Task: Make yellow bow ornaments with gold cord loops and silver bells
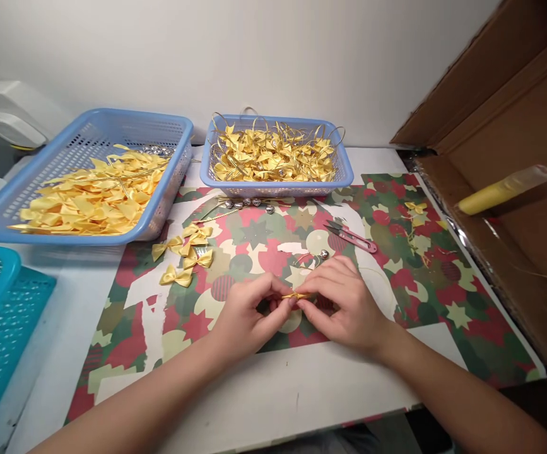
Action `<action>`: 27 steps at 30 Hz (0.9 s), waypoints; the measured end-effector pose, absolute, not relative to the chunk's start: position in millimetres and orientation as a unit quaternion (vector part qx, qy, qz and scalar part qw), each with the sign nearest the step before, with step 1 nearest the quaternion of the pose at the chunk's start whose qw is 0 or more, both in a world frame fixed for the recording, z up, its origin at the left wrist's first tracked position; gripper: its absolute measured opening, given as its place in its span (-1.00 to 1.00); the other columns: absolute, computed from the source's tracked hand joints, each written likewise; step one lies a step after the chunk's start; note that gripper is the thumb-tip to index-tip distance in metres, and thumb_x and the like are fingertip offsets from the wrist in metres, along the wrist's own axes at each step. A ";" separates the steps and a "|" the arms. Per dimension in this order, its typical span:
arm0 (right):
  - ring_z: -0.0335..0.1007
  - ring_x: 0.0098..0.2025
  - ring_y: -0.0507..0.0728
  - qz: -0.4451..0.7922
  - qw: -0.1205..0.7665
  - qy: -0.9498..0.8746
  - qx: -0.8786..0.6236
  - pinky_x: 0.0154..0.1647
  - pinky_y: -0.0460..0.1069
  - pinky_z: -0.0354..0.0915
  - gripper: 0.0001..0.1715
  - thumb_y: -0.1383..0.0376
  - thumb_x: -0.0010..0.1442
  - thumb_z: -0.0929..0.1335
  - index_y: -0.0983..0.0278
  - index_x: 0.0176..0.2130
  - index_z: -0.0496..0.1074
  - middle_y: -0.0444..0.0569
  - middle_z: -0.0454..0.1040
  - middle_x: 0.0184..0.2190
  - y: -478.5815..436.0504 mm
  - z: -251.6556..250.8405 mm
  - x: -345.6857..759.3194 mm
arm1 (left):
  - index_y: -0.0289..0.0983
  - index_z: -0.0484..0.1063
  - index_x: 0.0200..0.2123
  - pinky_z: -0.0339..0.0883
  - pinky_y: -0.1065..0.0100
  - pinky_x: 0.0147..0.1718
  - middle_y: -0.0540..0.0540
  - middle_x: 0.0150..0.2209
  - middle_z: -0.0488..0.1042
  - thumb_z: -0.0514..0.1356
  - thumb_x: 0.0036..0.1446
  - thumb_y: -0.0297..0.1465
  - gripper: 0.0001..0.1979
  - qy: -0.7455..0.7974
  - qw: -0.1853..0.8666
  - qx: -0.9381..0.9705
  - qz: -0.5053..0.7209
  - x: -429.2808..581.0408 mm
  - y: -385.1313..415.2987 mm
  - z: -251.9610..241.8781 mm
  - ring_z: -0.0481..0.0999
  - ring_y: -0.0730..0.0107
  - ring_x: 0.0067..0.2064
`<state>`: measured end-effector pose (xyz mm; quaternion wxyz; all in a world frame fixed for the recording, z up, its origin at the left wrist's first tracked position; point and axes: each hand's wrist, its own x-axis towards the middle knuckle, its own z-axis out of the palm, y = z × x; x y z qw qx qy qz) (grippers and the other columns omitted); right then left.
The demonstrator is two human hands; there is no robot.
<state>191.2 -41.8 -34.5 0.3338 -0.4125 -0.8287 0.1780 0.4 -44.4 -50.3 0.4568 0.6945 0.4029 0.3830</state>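
Note:
Between my two hands, over the patterned paper, is a small yellow ribbon bow (296, 295). My left hand (254, 309) pinches its left side with thumb and fingers. From the other side, my right hand (344, 299) grips the bow's right end, fingers bent. Just beyond my right fingers lies a small silver bell (324, 254) with thin gold cord beside it. Several loose yellow bows (177, 275) lie to the left of my hands. Pink-handled thread snips (351, 236) rest beyond my right hand, blades pointing up and left.
A large blue basket (65, 239) of yellow bows stands at the left. Behind, another blue basket (273, 188) holds bows with gold cords and bells. Several silver bells (249, 202) lie before it. A teal basket (12, 328) is at left; a cardboard box (505, 126) stands at right.

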 end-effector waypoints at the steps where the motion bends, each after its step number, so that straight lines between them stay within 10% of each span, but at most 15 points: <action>1: 0.35 -0.33 0.07 0.169 0.338 -0.829 -0.412 -0.16 0.06 0.13 -0.92 0.39 0.19 0.37 0.26 -0.34 0.49 -0.12 0.54 -0.43 -41.9 -34.6 190.8 | -0.31 0.37 -0.41 0.23 0.51 -0.61 -0.03 -0.56 0.49 0.16 0.18 -0.47 -0.89 0.402 0.455 0.696 0.384 0.5 -44.6 -50.6 0.35 0.55 -0.58; 27: 0.28 -0.54 -0.03 0.237 0.383 -0.766 -0.459 -0.30 0.01 0.10 -0.86 0.46 0.06 0.32 0.27 -0.50 0.39 -0.21 0.43 -0.60 -45.1 -33.5 189.5 | -0.28 0.41 -0.50 0.44 0.49 -0.47 -0.09 -0.44 0.62 0.22 0.02 -0.66 -0.82 0.349 0.387 0.727 0.447 1.7 -42.5 -48.8 0.60 0.42 -0.41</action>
